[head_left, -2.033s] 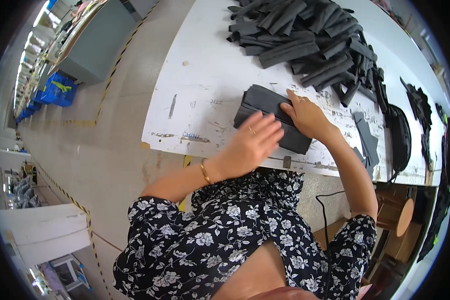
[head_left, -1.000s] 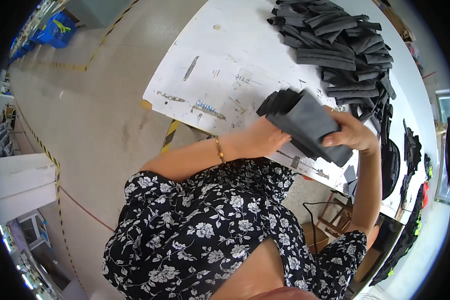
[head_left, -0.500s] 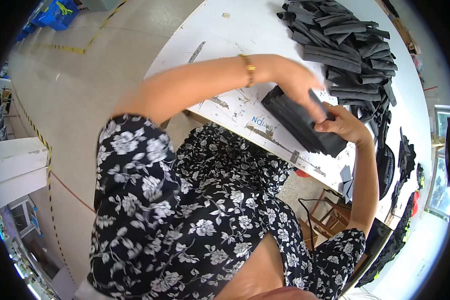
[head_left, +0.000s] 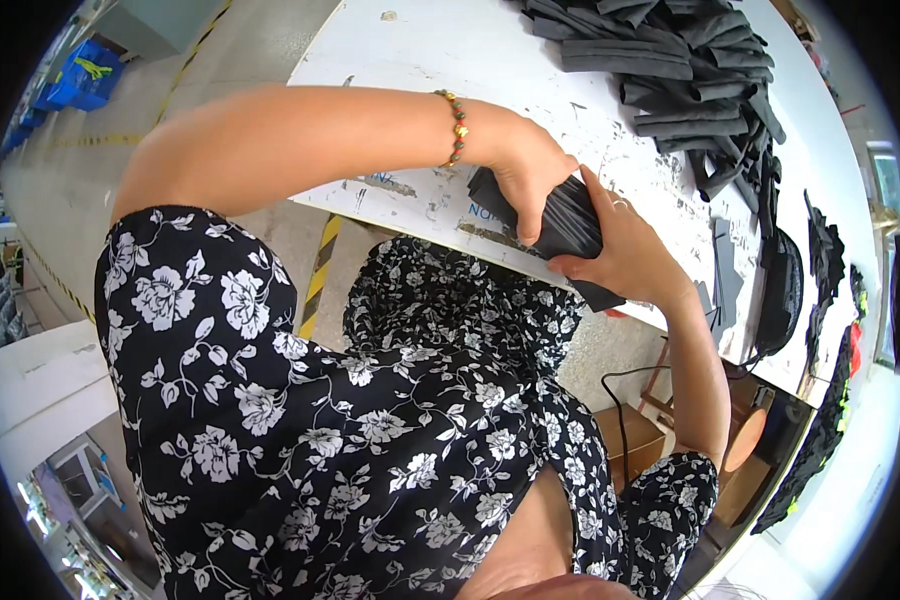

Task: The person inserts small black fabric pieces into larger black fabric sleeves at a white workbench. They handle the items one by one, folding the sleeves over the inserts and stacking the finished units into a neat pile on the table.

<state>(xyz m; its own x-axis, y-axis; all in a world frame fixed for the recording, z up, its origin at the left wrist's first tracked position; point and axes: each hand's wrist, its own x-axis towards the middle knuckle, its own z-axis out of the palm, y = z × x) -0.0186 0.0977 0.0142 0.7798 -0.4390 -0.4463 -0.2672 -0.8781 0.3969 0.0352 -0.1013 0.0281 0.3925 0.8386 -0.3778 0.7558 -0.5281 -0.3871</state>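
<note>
A stack of dark grey fabric pieces (head_left: pixel 573 226) stands near the front edge of the white table, its layered edges facing up. My left hand (head_left: pixel 530 175), with a beaded bracelet at the wrist, grips the stack from the far left side, thumb toward me. My right hand (head_left: pixel 625 245), wearing a ring, clasps the right end, fingers on the far side and thumb on the near side. Both hands press the pieces between them. The undersides of my fingers and the bottom of the stack are hidden.
A loose heap of dark grey fabric strips (head_left: pixel 670 75) covers the far right of the white table (head_left: pixel 410 50). Grey flat pieces (head_left: pixel 725 270) and a black mesh-like item (head_left: pixel 780 290) lie to the right. A blue crate (head_left: pixel 90 75) sits on the floor at far left.
My left hand has come down from above the stack onto its side. The stack now shows its layered edges upward between both hands. The view has shifted.
</note>
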